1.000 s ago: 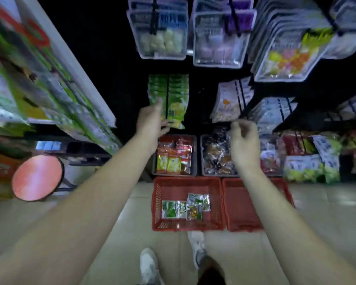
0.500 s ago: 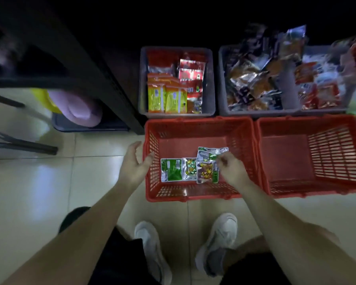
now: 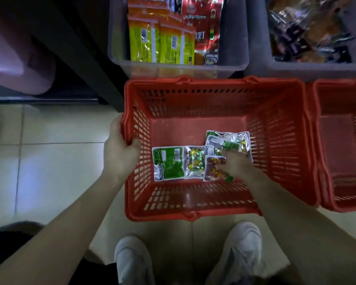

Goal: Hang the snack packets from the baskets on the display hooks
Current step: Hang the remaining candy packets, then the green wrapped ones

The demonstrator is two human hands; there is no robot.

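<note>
- Steadying job: the left hand wraps the red basket at its left rim, thumb inside.
- Inside the basket, the right hand covers the top candy packet; whether it pinches, I cannot tell.
- The other snack packets lie flat on the basket floor.

White shoes on pale floor tiles, black shelf post beyond

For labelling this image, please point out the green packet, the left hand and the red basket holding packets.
green packet (image 3: 168, 166): head view, middle of its front.
left hand (image 3: 119, 150): head view, its back.
red basket (image 3: 214, 82): head view, far rim.
</note>
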